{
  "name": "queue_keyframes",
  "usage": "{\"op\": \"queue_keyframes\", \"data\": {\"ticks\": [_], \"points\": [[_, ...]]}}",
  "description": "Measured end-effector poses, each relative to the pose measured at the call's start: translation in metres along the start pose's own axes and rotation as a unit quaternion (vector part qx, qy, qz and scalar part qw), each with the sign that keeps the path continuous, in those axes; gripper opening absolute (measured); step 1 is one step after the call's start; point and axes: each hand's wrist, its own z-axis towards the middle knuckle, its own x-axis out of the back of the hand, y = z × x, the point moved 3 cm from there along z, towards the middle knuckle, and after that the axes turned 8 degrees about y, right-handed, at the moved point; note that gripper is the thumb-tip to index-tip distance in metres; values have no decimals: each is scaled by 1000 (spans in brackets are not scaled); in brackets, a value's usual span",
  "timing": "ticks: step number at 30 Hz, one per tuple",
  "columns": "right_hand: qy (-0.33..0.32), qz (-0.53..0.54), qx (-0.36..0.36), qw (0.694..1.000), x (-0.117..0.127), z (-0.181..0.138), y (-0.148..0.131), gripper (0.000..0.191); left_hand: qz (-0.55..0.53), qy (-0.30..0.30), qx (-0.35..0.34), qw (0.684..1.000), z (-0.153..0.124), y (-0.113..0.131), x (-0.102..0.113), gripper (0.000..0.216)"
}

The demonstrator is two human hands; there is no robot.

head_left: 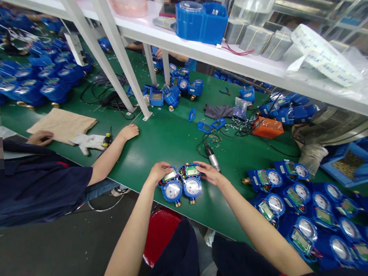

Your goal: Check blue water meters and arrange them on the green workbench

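Two blue water meters stand side by side at the table's near edge, with their tops uncovered so that green circuit boards, small displays and round dials show. My left hand [159,172] is closed round the upper left side of the left water meter [171,191]. On the other side, my right hand [209,173] grips the right water meter [192,188] by its upper right edge. The two meters touch or nearly touch. Just beyond my right hand lies a silver and black electric screwdriver [213,158] with a cable.
Many open water meters [298,197] crowd the right side. Loose screws, blue covers [204,127] and an orange box [267,127] lie farther back. A white shelf [163,26] on posts crosses above. At left, a co-worker's arm [109,156] rests near a glove [88,141] and cardboard [63,123].
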Motion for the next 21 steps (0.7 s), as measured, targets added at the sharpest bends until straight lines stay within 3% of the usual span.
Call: {"op": "queue_keyframes", "data": {"ticks": [21], "points": [[10,0,-5,1000,2,3,2,50,-44,0,8,999,0,-3,-2,22]]}}
